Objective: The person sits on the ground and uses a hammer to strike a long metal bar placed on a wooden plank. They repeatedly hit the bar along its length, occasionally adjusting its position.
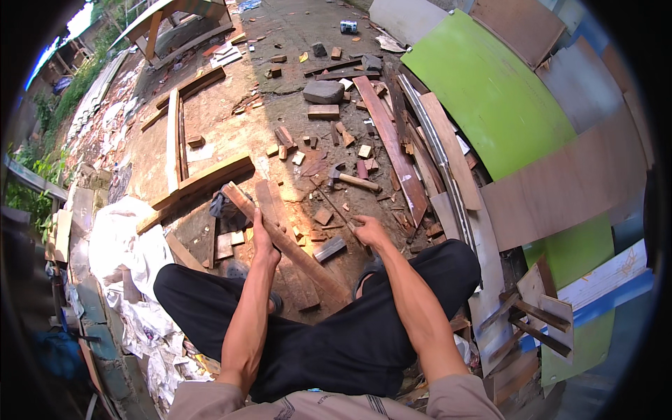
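Observation:
My left hand [264, 241] is closed round a long wooden plank [297, 260], which slants from the upper left down towards my feet. My right hand [371, 232] is closed on a thin, dark, stick-like tool [340, 211] pointing up and left; its exact kind is too small to tell. Just beyond that hand lies a claw hammer [358, 183] with a wooden handle. Under the held plank rests another flat board [280, 210]. A short grey wood block [330, 248] sits between the plank and my right hand.
Small offcuts and a grey stone [323, 92] litter the ground ahead. A wooden frame [203, 180] lies at the left, near white sacking [126, 241]. Long boards [395, 150] lie at the right, beside leaning green panels [490, 91]. A stool-like wooden piece [542, 308] stands at lower right.

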The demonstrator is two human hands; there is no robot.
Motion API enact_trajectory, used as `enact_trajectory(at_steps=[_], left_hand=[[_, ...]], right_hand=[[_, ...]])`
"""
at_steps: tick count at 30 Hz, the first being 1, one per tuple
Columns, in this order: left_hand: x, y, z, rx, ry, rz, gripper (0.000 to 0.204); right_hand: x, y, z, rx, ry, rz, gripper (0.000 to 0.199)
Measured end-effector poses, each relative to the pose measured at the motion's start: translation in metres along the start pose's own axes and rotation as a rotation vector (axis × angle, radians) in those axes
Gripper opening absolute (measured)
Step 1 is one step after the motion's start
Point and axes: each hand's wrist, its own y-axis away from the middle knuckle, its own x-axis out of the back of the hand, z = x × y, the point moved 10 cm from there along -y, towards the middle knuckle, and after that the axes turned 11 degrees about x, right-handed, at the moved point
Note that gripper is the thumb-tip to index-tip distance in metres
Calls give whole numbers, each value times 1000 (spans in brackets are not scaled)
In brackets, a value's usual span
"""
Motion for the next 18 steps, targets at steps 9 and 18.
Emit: enact_trajectory(at_steps=[9, 18], left_hand=[[-24, -3, 0, 33, 26, -82, 77], [-31, -13, -22, 74, 6, -138, 67]], right_hand=[[-62, 52, -104, 268, 110, -565, 104], [-65, 102, -124, 316, 23, -641, 132]])
